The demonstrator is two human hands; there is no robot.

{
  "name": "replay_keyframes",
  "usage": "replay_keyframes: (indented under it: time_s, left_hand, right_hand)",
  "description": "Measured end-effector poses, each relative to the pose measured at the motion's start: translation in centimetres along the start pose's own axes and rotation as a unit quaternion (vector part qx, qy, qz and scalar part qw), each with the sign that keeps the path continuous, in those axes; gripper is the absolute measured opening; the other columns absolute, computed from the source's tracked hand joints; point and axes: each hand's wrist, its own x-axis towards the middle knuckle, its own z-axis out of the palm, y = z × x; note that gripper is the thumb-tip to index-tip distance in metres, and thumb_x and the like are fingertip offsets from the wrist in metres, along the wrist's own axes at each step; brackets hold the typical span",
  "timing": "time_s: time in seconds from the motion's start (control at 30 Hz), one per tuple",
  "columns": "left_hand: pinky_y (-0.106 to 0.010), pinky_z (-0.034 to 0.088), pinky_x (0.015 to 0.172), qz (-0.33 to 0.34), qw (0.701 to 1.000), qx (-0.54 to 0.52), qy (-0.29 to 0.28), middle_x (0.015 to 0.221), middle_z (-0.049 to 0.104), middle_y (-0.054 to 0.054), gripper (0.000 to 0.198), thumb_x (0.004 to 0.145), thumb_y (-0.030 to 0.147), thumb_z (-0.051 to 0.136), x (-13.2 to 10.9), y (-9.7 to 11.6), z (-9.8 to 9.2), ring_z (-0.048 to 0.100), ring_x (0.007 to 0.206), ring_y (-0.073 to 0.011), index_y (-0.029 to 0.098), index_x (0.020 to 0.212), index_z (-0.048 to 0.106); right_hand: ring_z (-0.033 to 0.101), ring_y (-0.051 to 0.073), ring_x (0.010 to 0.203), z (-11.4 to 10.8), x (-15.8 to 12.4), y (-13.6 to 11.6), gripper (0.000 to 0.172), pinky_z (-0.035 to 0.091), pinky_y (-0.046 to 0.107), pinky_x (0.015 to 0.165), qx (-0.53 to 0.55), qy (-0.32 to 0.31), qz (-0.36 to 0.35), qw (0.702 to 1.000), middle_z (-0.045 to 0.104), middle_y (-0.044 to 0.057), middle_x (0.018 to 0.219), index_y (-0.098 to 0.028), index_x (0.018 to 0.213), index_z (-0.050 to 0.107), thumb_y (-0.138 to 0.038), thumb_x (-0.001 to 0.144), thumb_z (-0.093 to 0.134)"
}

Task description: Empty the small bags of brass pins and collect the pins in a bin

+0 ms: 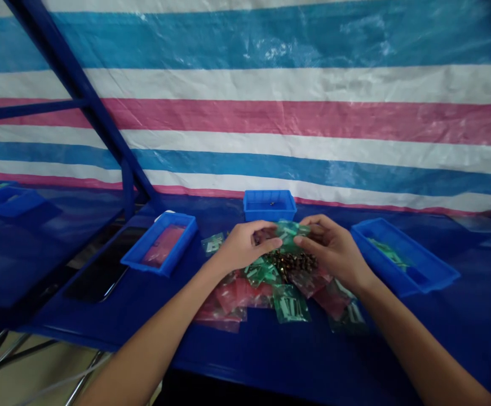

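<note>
Landmark: brown heap [293, 264], small shiny pieces piled loose on the blue surface [266, 352]; all places below taken from it, as the wearer faces it.
Green bag [288, 237]: small, see-through, held up just over the heap's far edge; pale contents, blurred.
Left hand [249, 241]: grasping the green bag by its left edge, thumb and fingers curled toward it.
Right hand [332, 245]: grasping the same bag from its right, thumb tip on it, fingers bent behind.
Filled green packets [262, 272]: bunched against the heap's left side.
Flat green packet [291, 304]: on the near side of the heap, light strips inside.
Red bags [249, 294]: overlapping, near and left of the heap; more red ones near and right.
Middle tray [269, 213]: blue, beyond the heap, a tiny dark piece inside.
Left tray [133, 260]: blue, left of the heap, pinkish-red bags [163, 246] inside.
Right tray [433, 276]: blue, right of the heap, green packets [389, 252] inside.
Black slab [99, 270]: phone-like, well left of the heap, past the left tray.
Backdrop: striped sheet [296, 121], blue, white and pink, beyond the heap.
</note>
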Motion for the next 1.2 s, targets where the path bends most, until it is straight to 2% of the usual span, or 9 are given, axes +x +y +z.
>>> replay_keyframes:
  time_s: [0.33,0.5,0.57,0.63,0.73,0.9,1.0,1.07,1.2]
  left_hand:
    - [-0.023,0.033,0.052,-0.042,0.998,-0.053,-0.006,0.061,0.055,0.001,0.038,0.082,0.052,0.063,-0.1,0.2,0.1,0.048,0.057,-0.0111,0.015,0.073,0.063]
    - [-0.026,0.042,0.062,-0.019,1.000,0.010,0.019,0.084,0.070,-0.005,0.039,0.093,0.048,0.048,-0.1,0.4,0.1,0.058,0.069,-0.0150,0.018,0.089,0.072]
    - [-0.025,0.042,0.062,-0.010,0.997,0.052,0.061,0.086,0.072,-0.004,0.035,0.093,0.045,0.050,0.1,0.1,0.0,0.058,0.068,-0.0143,0.019,0.090,0.073]
    - [-0.025,0.041,0.061,0.000,0.991,0.096,0.094,0.081,0.071,-0.002,0.032,0.093,0.042,0.052,0.2,-0.2,0.0,0.057,0.065,-0.0132,0.019,0.086,0.073]
    - [-0.025,0.040,0.061,0.014,0.984,0.135,0.116,0.076,0.069,0.000,0.032,0.092,0.041,0.053,0.3,-0.5,-0.1,0.054,0.061,-0.0119,0.019,0.079,0.071]
    - [-0.025,0.037,0.059,0.018,0.976,0.173,0.129,0.071,0.066,0.000,0.034,0.093,0.041,0.051,0.3,-0.6,-0.3,0.052,0.059,-0.0118,0.018,0.077,0.070]
    - [-0.026,0.036,0.059,0.017,0.971,0.203,0.123,0.070,0.065,0.000,0.033,0.095,0.039,0.049,0.4,-1.0,-0.5,0.053,0.060,-0.0125,0.019,0.078,0.069]
    - [-0.026,0.037,0.062,0.019,0.967,0.227,0.110,0.071,0.065,-0.001,0.031,0.095,0.037,0.048,0.4,-1.3,-0.5,0.054,0.062,-0.0136,0.019,0.080,0.068]
    - [-0.027,0.039,0.067,0.030,0.957,0.267,0.108,0.077,0.067,-0.002,0.026,0.095,0.033,0.047,0.3,-1.8,-0.5,0.058,0.071,-0.0160,0.020,0.085,0.068]
  right_hand:
    - [0.063,0.018,0.084,2.6,-0.7,0.2,0.023,0.051,0.031,0.074,0.002,-0.036,0.008,0.999,0.067,0.003,0.090,-0.020,0.095,0.063,-0.040,0.084,0.065]
    - [0.063,0.019,0.078,-0.9,-0.4,-1.5,0.024,0.050,0.031,0.069,-0.142,0.112,-0.062,0.982,0.068,0.005,0.091,-0.019,0.099,0.061,-0.040,0.086,0.058]
    - [0.063,0.020,0.079,-3.7,-0.6,-2.7,0.024,0.048,0.035,0.074,-0.318,0.246,-0.103,0.910,0.068,0.006,0.092,-0.020,0.103,0.062,-0.036,0.085,0.056]
    - [0.061,0.026,0.084,-6.4,-1.1,-3.6,0.027,0.045,0.039,0.076,-0.492,0.353,-0.087,0.791,0.067,0.009,0.092,-0.021,0.103,0.064,-0.034,0.080,0.058]
    - [0.059,0.030,0.082,-8.7,-1.6,-3.9,0.029,0.041,0.040,0.067,-0.599,0.346,0.002,0.722,0.065,0.010,0.086,-0.022,0.101,0.065,-0.042,0.082,0.057]
    - [0.057,0.024,0.076,-7.2,-0.8,-1.9,0.030,0.040,0.035,0.067,-0.588,0.272,-0.053,0.760,0.061,0.007,0.078,-0.019,0.101,0.066,-0.043,0.088,0.052]
    - [0.056,0.021,0.079,-5.0,-0.1,-0.3,0.024,0.042,0.032,0.074,-0.536,0.056,-0.086,0.838,0.062,0.006,0.081,-0.022,0.095,0.069,-0.041,0.089,0.054]
    - [0.056,0.022,0.086,-3.7,0.1,0.7,0.024,0.043,0.033,0.080,-0.515,-0.058,-0.091,0.851,0.063,0.006,0.089,-0.025,0.095,0.071,-0.042,0.089,0.055]
    - [0.055,0.025,0.095,-2.7,0.7,2.6,0.030,0.041,0.036,0.087,-0.533,-0.020,-0.084,0.842,0.062,0.010,0.101,-0.022,0.112,0.067,-0.031,0.095,0.045]
